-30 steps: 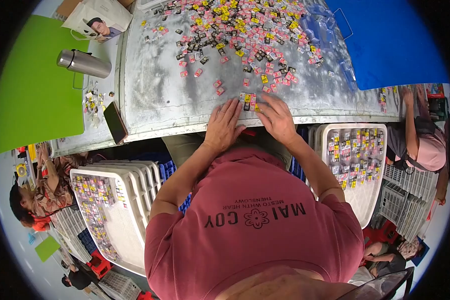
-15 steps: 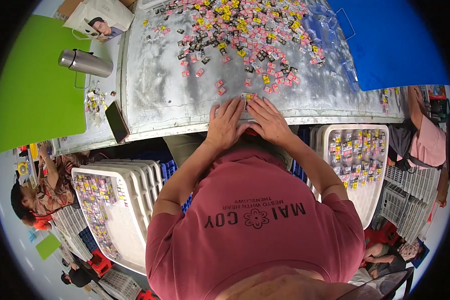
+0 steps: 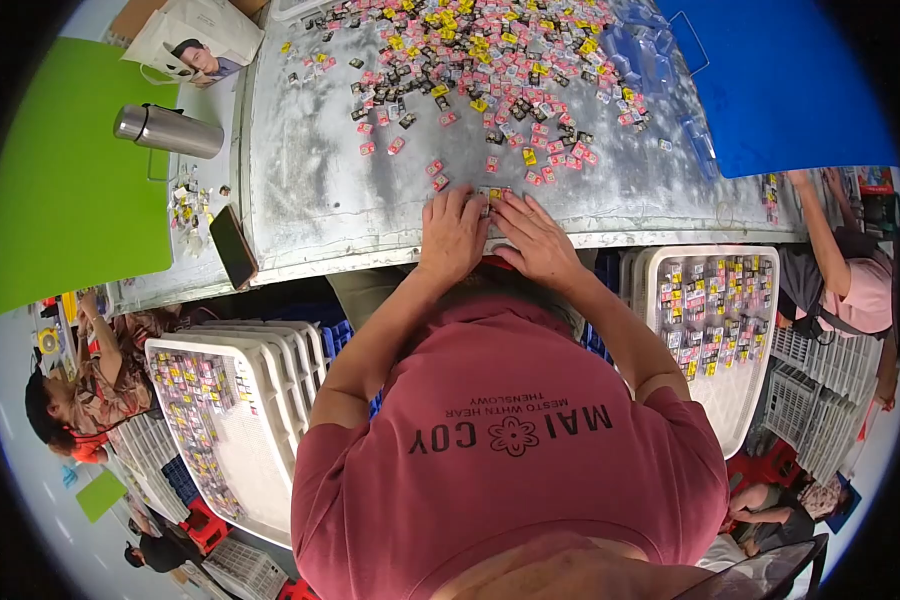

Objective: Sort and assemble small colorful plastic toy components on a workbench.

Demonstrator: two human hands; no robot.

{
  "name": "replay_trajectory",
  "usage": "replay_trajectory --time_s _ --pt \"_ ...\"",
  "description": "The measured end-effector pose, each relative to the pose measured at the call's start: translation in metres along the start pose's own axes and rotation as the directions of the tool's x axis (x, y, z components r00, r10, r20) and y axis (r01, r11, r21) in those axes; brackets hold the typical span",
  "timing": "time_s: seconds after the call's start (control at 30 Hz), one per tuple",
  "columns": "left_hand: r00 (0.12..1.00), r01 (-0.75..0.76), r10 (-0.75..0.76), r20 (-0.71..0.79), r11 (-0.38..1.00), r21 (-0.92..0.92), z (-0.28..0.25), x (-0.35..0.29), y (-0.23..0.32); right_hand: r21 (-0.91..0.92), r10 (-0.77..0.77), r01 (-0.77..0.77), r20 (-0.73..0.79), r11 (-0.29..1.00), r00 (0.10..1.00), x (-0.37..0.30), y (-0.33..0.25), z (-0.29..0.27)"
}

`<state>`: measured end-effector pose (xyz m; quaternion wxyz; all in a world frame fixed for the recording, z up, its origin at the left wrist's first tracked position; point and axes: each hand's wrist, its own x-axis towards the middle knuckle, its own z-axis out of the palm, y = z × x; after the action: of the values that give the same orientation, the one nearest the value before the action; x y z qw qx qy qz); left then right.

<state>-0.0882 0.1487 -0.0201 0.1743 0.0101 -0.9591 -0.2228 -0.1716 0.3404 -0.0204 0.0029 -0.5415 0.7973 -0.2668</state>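
Note:
My left hand [image 3: 454,235] rests at the table's near edge, its fingers curled down and close together. Beside it, my right hand [image 3: 538,238] has its fingers bent over the surface, with the fingertips pressed against a small group of rectangular pieces [image 3: 492,193]. Yellow and pale faces of that group show between the two hands; the rest is covered by fingers. Just beyond the left fingertips lie loose pink pieces [image 3: 438,183]. Farther off spreads a large heap of pink, black, yellow and white pieces [image 3: 510,85] of the same kind.
The metal-topped table [image 3: 310,190] carries clear plastic trays [image 3: 645,60] at right. A phone [image 3: 233,247], a steel flask [image 3: 170,130] and a bag [image 3: 195,42] stand left. White racks of pieces flank me, the left rack [image 3: 245,440] and right rack [image 3: 715,400]. Co-workers sit on both sides.
My left hand has turned slightly, its fingers more curled and its thumb drawn away from the right thumb. The right hand stays nearly in place. At right, a co-worker's arm has reached to the table.

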Motion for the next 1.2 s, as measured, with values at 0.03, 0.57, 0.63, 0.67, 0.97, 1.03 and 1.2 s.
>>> replay_trajectory --time_s 0.03,0.57,0.63,0.67,0.97,1.03,1.2 --pt "1.0 0.0 0.0 0.001 1.0 0.001 0.0 0.0 0.0 0.002 -0.004 0.004 -0.01 1.0 1.0 0.0 0.0 0.0" --pt "0.997 0.061 -0.065 -0.043 0.994 -0.094 -0.001 0.0 0.009 -0.01 0.006 -0.006 0.005 1.0 1.0 0.0 0.0 0.0" --pt "0.996 0.07 -0.075 -0.044 0.992 -0.102 0.0 0.0 0.008 -0.006 0.007 -0.007 0.01 1.0 1.0 0.0 -0.001 0.001" --pt "0.997 0.072 -0.075 -0.034 0.993 -0.096 0.001 0.0 0.007 -0.001 0.009 -0.009 0.015 1.0 1.0 -0.001 -0.001 0.001" --pt "0.997 -0.063 0.062 -0.056 0.998 -0.015 0.003 -0.006 0.003 -0.002 -0.004 0.004 -0.005 1.0 1.0 0.001 0.0 -0.002" --pt "0.993 -0.103 0.103 -0.056 0.995 0.002 0.005 -0.01 0.002 -0.005 -0.003 0.003 -0.005 1.0 1.0 0.0 0.001 -0.001" --pt "0.987 -0.126 0.124 -0.102 0.992 -0.004 0.007 -0.015 -0.004 0.01 0.0 0.0 -0.007 1.0 1.0 0.001 0.001 0.0"
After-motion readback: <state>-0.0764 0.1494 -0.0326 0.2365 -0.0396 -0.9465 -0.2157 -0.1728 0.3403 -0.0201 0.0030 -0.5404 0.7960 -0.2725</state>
